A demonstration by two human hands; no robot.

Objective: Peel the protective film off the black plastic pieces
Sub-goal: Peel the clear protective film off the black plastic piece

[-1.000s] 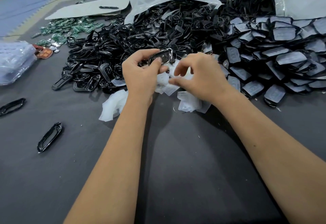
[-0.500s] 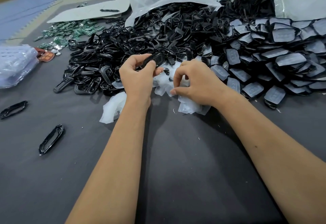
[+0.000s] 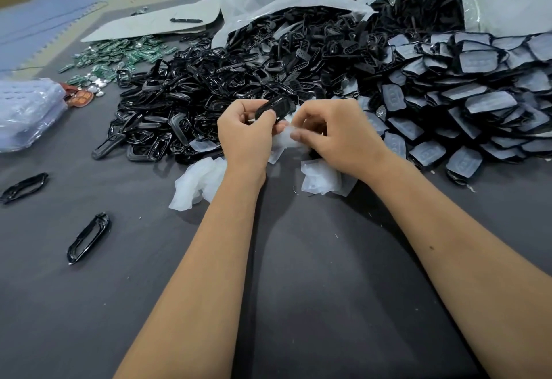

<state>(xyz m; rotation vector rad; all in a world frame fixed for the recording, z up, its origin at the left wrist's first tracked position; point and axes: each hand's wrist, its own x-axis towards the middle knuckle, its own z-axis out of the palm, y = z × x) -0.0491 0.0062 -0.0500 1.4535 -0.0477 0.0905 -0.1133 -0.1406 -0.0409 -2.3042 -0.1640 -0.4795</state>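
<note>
Evidently the left hand (image 3: 245, 136) held its grip closed on a light, stiff black plastic piece (image 3: 276, 109); beside it, the right hand (image 3: 337, 136) pinched thin, limp film (image 3: 288, 135) at an edge.

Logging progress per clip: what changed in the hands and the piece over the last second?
The left hand turned the black plastic piece from face-up to edge-on. The right hand came in closer and now pinches the white film beside it. Both piles and the two loose black frames stayed put.
</note>
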